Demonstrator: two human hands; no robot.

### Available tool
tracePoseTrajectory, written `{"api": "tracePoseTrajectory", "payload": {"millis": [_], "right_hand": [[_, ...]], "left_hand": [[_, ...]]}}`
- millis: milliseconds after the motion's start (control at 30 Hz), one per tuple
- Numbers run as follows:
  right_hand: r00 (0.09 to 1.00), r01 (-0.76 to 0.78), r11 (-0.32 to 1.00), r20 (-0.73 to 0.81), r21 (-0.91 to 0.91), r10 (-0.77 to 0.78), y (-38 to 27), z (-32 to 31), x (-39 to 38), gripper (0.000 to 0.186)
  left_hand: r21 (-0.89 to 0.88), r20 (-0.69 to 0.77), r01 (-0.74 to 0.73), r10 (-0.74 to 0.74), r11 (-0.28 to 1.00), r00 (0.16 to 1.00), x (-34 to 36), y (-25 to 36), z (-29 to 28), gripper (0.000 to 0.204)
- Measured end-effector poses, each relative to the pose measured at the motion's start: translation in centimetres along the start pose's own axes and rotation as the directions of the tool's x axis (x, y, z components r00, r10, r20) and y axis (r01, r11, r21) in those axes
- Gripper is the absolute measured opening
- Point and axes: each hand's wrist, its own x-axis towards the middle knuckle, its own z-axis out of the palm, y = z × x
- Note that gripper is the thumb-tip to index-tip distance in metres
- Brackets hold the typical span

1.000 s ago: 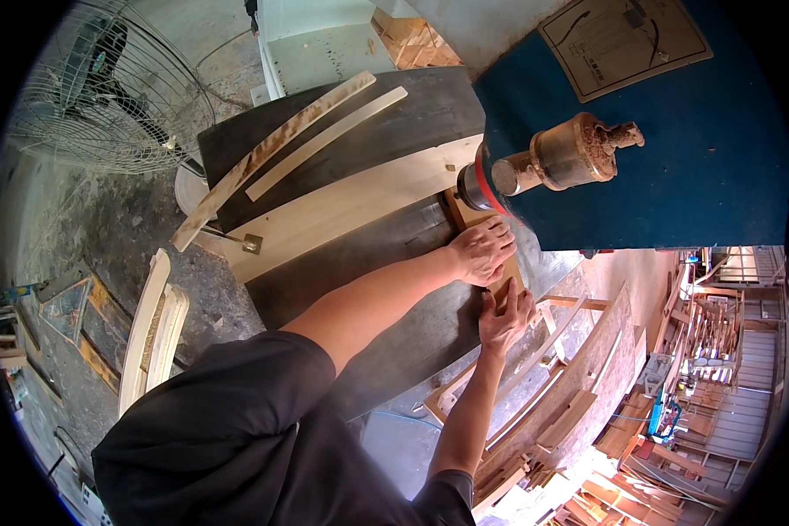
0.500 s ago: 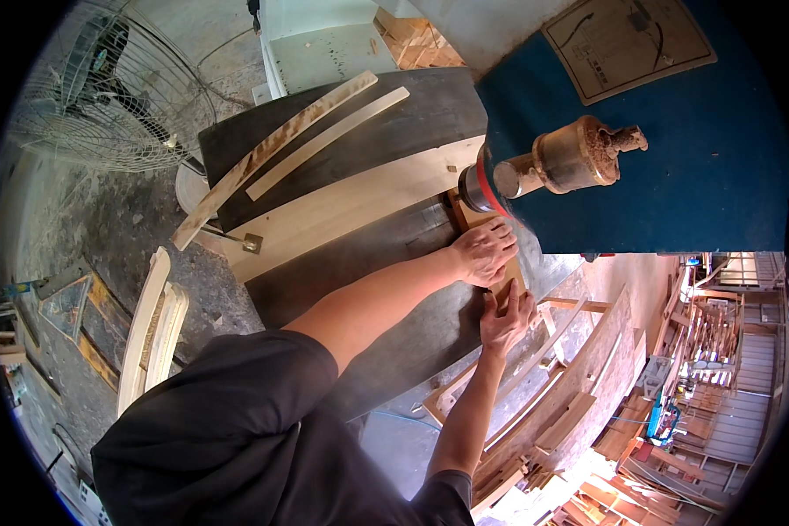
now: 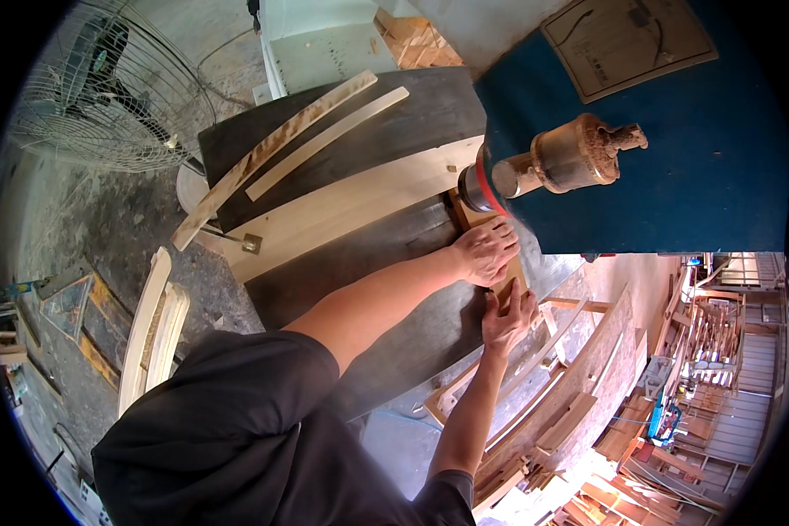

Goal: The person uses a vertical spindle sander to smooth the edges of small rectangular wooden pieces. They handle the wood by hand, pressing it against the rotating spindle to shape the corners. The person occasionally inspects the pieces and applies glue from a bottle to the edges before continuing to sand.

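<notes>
Wooden piece, gripped by both hands, on dark worktable, near red-edged machine head

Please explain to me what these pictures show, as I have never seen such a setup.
Everything is seen from one wide camera on the person's head, so straight edges bend. The left hand and right hand are bare and hold a piece of wood. Its far end is by the round, red-rimmed head of a blue machine; whether they touch is unclear. On the dark work surface lie a long pale board and two slim curved strips.
</notes>
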Motion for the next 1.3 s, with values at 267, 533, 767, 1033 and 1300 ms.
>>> {"api": "tracePoseTrajectory", "payload": {"millis": [267,533,767,1033,1300], "right_hand": [[0.999,-0.052,0.998,0.014,0.040,0.051,0.2,0.0,0.6,0.064],[0.987,-0.133,0.991,0.090,0.009,0.132,-0.8,-4.4,-3.0,0.066],[0.884,-0.383,0.924,0.282,-0.018,0.372,-9.9,-12.9,-12.2,0.058],[0.989,-0.117,0.960,0.118,0.253,0.089,-12.0,-16.7,-15.0,0.046],[0.916,0.177,0.980,0.350,0.089,-0.197,-9.8,-14.8,-11.2,0.081]], "left_hand": [[-0.079,-0.073,0.029,-0.035,0.996,0.997,0.5,0.1,0.1,0.035],[-0.099,0.066,-0.084,0.090,0.992,0.994,-0.4,2.8,-1.0,0.039],[-0.158,0.196,0.021,0.011,0.987,0.981,-9.3,10.1,-5.4,0.050],[-0.044,0.393,0.165,-0.135,0.985,0.910,-18.6,13.9,-14.1,0.080],[-0.120,0.351,-0.188,0.218,0.975,0.911,-18.2,6.3,-15.8,0.061]]}}
